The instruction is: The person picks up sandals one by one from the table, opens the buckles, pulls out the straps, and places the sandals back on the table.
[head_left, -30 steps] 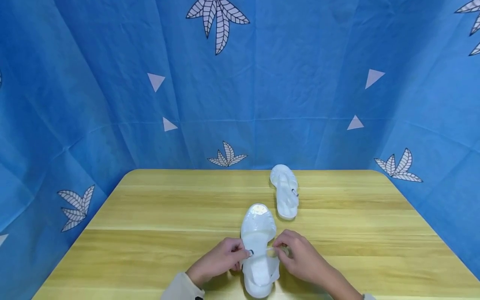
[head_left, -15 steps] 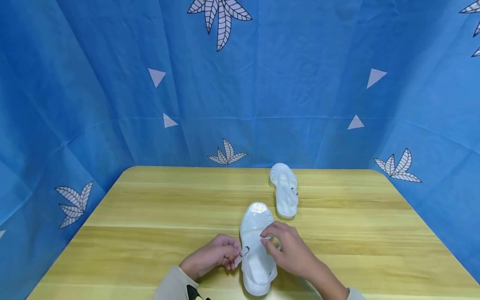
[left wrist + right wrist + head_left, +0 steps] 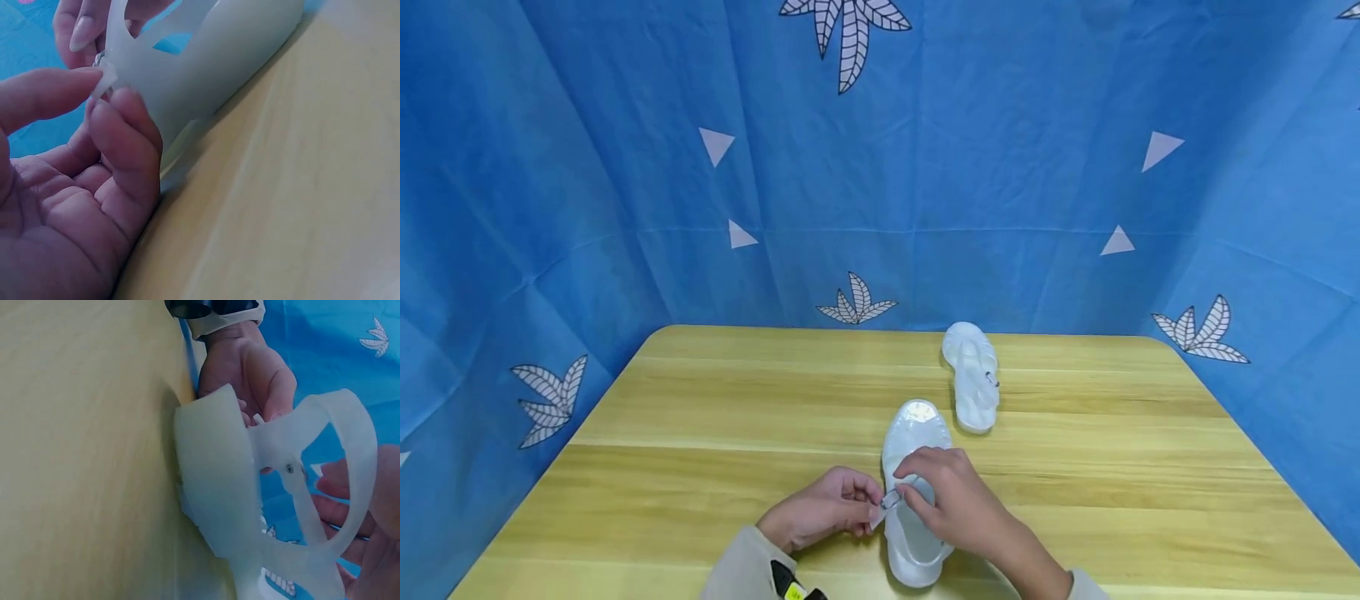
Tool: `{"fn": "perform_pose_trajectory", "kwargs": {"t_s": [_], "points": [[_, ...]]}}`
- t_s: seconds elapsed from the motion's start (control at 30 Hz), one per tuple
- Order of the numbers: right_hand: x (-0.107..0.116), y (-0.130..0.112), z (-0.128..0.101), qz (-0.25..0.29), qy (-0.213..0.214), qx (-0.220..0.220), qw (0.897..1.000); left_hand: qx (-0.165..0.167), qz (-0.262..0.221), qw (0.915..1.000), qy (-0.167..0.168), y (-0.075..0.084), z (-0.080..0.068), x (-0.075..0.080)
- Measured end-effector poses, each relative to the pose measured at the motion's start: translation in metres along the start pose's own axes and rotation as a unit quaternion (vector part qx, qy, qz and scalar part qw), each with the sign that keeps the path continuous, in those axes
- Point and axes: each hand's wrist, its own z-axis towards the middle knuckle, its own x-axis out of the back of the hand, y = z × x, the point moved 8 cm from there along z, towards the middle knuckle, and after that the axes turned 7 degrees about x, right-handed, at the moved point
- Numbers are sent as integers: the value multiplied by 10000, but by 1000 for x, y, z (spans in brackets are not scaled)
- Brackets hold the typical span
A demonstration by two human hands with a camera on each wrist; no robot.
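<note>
Overhead, item by item, largest first.

Backdrop [image 3: 625,167]: blue cloth printed with leaves and triangles, hung round three sides.

Worktop [image 3: 700,417]: pale yellow wood grain, with rounded far corners.

Near sandal [image 3: 913,433]: translucent white jelly type, flat on the worktop close to the front edge, toe pointing away from the person. Both hands are on it.

Far sandal [image 3: 973,375]: its pair, lying well apart toward the back edge, untouched.

Right hand [image 3: 951,500]: arched over the middle of the near sandal, fingers curled on the ankle strap [image 3: 359,456], which loops up off the sole in the right wrist view.

Left hand [image 3: 820,517]: at the sandal's left side, thumb and fingertips [image 3: 125,125] pinching the loose strap end [image 3: 106,78] beside the small metal buckle [image 3: 891,499].

Sleeve [image 3: 737,575]: beige cuff on the left wrist.

Risks, as a judgement: the strap end is thin and smooth, so it could slip out of the pinch. The buckle is small and partly hidden behind the fingers, so the prong could miss its hole. A hard pull could drag the light sandal across the worktop.
</note>
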Motion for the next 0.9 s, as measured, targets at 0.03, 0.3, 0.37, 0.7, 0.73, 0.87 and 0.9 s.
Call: {"fn": "perform_pose_trajectory", "kwargs": {"t_s": [0.03, 0.3, 0.37, 0.7, 0.73, 0.87, 0.9], "points": [[-2, 0, 0, 27, -78, -29, 10000, 3, 2, 10000, -58, 0, 1, -1], [-13, 5, -6, 321, -531, -152, 9980, 62, -50, 9994, -331, -2, 3, -4], [-13, 6, -7, 407, -553, -128, 9976, 85, -53, 9994, -338, -2, 3, -4], [-17, 10, -9, 957, -681, -46, 9931, 171, -107, 9998, -77, -1, 1, -1], [-18, 11, -9, 1011, -709, -69, 9923, 195, -123, 9997, -68, -1, 1, -1], [-18, 12, -9, 1131, -774, -140, 9905, 228, -129, 9996, -61, -1, -1, -1], [-18, 12, -9, 1154, -789, -164, 9900, 247, -129, 9996, -63, -1, -1, -1]]}}
